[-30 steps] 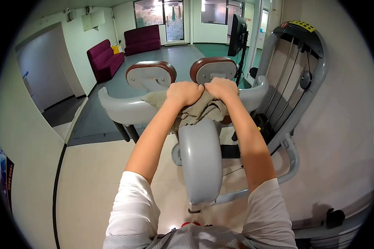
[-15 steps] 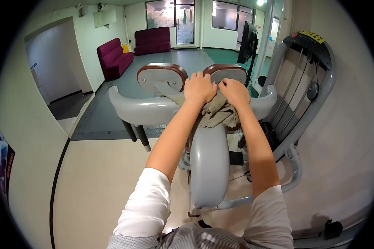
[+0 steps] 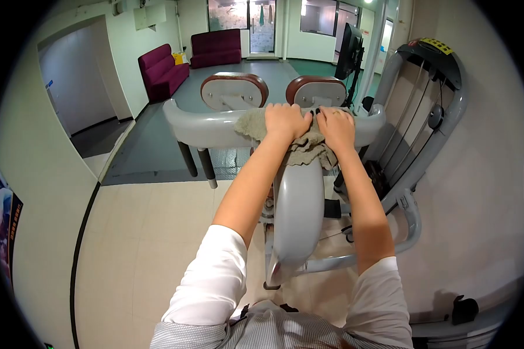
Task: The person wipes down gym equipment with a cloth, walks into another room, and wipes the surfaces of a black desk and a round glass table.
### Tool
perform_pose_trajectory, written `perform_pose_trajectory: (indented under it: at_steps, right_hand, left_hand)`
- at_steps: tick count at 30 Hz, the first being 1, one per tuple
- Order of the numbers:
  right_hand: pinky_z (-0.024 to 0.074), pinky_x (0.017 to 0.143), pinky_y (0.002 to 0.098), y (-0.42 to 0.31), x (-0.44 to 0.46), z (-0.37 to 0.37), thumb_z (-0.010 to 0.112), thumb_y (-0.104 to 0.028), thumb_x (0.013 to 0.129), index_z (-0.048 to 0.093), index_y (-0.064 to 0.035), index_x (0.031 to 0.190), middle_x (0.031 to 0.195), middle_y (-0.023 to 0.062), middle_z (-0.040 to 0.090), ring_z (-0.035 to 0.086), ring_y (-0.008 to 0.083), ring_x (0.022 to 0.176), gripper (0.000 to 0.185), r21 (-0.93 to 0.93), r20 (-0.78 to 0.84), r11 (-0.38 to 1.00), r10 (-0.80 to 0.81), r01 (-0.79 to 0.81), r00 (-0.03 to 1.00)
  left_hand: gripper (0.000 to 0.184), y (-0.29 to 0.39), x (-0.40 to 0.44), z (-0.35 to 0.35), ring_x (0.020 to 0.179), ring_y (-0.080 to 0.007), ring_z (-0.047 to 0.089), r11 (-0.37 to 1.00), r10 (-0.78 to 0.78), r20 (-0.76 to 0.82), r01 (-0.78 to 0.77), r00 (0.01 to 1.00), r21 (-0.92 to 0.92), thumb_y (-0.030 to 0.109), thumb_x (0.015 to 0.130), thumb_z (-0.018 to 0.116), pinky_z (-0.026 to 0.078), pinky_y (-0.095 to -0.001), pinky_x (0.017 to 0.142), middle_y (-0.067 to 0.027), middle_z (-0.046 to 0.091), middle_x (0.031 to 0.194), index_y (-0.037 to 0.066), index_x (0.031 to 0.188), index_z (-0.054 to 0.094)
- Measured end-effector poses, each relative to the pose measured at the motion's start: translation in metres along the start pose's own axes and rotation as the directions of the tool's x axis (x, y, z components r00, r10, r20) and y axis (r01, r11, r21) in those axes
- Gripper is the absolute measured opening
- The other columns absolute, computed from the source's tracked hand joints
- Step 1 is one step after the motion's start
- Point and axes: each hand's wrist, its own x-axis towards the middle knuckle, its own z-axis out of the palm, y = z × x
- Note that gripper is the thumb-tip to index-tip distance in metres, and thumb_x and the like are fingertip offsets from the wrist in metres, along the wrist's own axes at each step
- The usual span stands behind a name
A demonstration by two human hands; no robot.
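A grey-green cloth point(image 3: 306, 152) is draped over the curved grey crossbar point(image 3: 204, 129) of an exercise machine, its crumpled end hanging over the top of the thick grey post point(image 3: 300, 215). My left hand point(image 3: 286, 121) grips the cloth against the bar, fingers curled over the far side. Close beside it, my right hand point(image 3: 336, 127) also presses and grips the cloth on the bar. Fingertips of both hands are partly hidden behind the bar. Two brown-edged pads point(image 3: 234, 92) stand just beyond the crossbar.
A cable weight stack point(image 3: 431, 99) in a grey frame rises at the right, beside the wall. Black-gripped handles point(image 3: 206, 168) hang below the bar's left side. Purple sofas point(image 3: 215, 48) and a black screen point(image 3: 347, 52) stand farther back.
Both hands now lie flatter and wrap the bar, with the cloth spread wider to the left and right along it. The view has tilted down slightly.
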Motion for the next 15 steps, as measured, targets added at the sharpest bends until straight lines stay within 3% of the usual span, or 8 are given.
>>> perform_pose_trajectory:
  at_steps: [2, 5, 7, 10, 15]
  right_hand:
    - [0.0363, 0.090, 0.0379, 0.002, -0.005, 0.000, 0.046, -0.027, 0.085, 0.062, -0.0059, 0.099, 0.099, 0.0069, 0.062, 0.054, 0.0232, 0.100, 0.031, 0.016, -0.012, 1.000, 0.002, -0.001, 1.000]
    - [0.0350, 0.093, 0.0384, -0.007, -0.012, -0.011, 0.046, -0.028, 0.085, 0.060, -0.0034, 0.104, 0.106, 0.0084, 0.060, 0.051, 0.0243, 0.106, 0.034, 0.043, -0.017, 0.999, 0.030, -0.029, 0.999]
    - [0.0344, 0.094, 0.0389, -0.008, -0.016, -0.010, 0.047, -0.028, 0.085, 0.058, -0.0033, 0.107, 0.110, 0.0091, 0.058, 0.049, 0.0256, 0.109, 0.035, 0.040, -0.008, 0.998, 0.045, -0.045, 0.999]
    - [0.0333, 0.097, 0.0394, -0.009, -0.024, -0.009, 0.047, -0.030, 0.085, 0.054, -0.0034, 0.113, 0.117, 0.0103, 0.054, 0.045, 0.0283, 0.114, 0.039, 0.024, 0.008, 0.998, 0.057, -0.057, 0.998]
    - [0.0319, 0.099, 0.0391, -0.009, -0.030, -0.011, 0.046, -0.033, 0.086, 0.049, -0.0039, 0.120, 0.125, 0.0115, 0.048, 0.041, 0.0305, 0.119, 0.044, 0.007, 0.039, 0.998, 0.055, -0.056, 0.998]
  left_hand:
    - [0.050, -0.002, -0.007, 0.005, 0.105, -0.0263, 0.052, 1.000, 0.022, -0.041, -0.022, 0.999, -0.001, 0.046, 0.082, 0.038, 0.036, -0.0379, 0.090, -0.0143, 0.057, 0.111, 0.006, 0.102, 0.062]
    - [0.055, -0.002, -0.017, 0.005, 0.115, -0.0271, 0.043, 0.998, 0.061, -0.064, -0.062, 0.996, -0.005, 0.048, 0.082, 0.039, 0.028, -0.0380, 0.098, -0.0147, 0.051, 0.121, 0.006, 0.115, 0.055]
    - [0.063, -0.003, -0.022, 0.009, 0.125, -0.0280, 0.031, 0.997, 0.058, -0.063, -0.061, 0.996, -0.045, 0.049, 0.081, 0.040, 0.018, -0.0393, 0.104, -0.0141, 0.040, 0.132, 0.008, 0.129, 0.042]
    - [0.069, -0.001, -0.030, 0.010, 0.129, -0.0283, 0.024, 0.998, 0.064, -0.041, -0.064, 0.997, -0.003, 0.050, 0.081, 0.039, 0.011, -0.0401, 0.107, -0.0135, 0.031, 0.138, 0.009, 0.135, 0.031]
    - [0.068, 0.003, -0.041, 0.010, 0.131, -0.0296, 0.021, 0.997, 0.058, -0.040, -0.060, 0.997, -0.039, 0.050, 0.082, 0.037, 0.011, -0.0416, 0.107, -0.0134, 0.028, 0.140, 0.008, 0.135, 0.031]
